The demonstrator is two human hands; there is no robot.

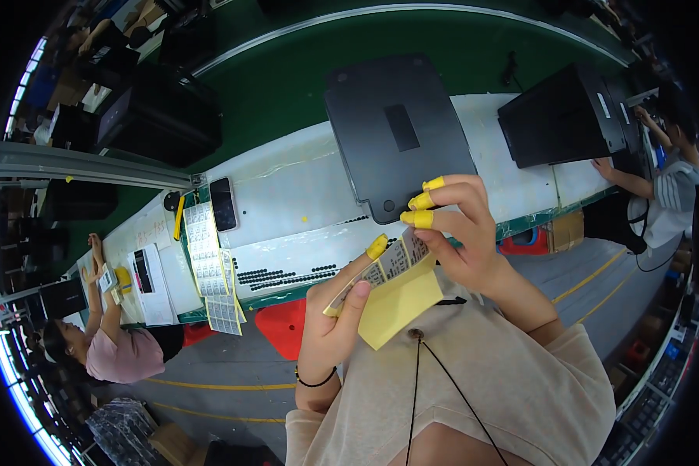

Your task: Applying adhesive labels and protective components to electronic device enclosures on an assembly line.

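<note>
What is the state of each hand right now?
Left hand: closed, pinching the label sheet.
Right hand: curled at the sheet's upper end; whether it grips cannot be told.

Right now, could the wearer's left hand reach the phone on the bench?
Probably yes: only black dots seem to lie between the left hand and the phone, though that hand holds a label sheet.
</note>
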